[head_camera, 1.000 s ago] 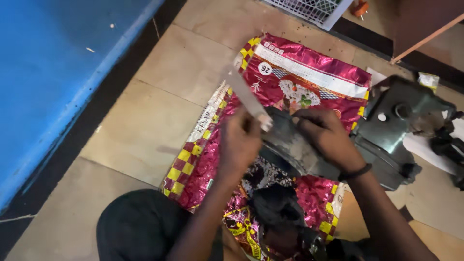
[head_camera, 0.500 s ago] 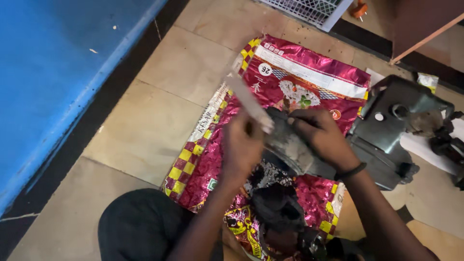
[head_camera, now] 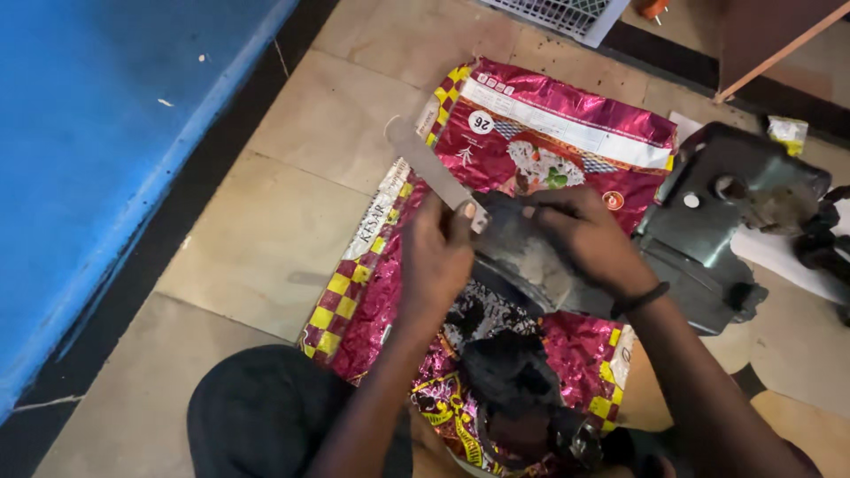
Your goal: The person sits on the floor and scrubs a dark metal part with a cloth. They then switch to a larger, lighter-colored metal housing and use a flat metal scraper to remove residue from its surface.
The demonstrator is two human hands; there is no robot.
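My left hand [head_camera: 436, 258] grips a flat grey metal blade [head_camera: 427, 170] near its lower end; the blade slants up and to the left. My right hand [head_camera: 584, 237] presses down on a dark, greasy metal part [head_camera: 522, 265] that lies under both hands. A black band circles my right wrist. Both hands work above a shiny magenta sack [head_camera: 540, 133] with yellow checks, spread flat on the tiled floor. Black grime [head_camera: 505, 363] lies heaped on the sack just below my hands.
A dark grey machine housing [head_camera: 717, 221] sits to the right, touching the sack's edge. A blue surface [head_camera: 97, 150] fills the left side. A white wire basket [head_camera: 567, 16] and a brown board [head_camera: 779, 35] stand at the top. My dark-clothed knee [head_camera: 266, 416] is at the bottom.
My left hand and the blade have shifted slightly along the dark part, about in place; my right hand stays pressed on it.
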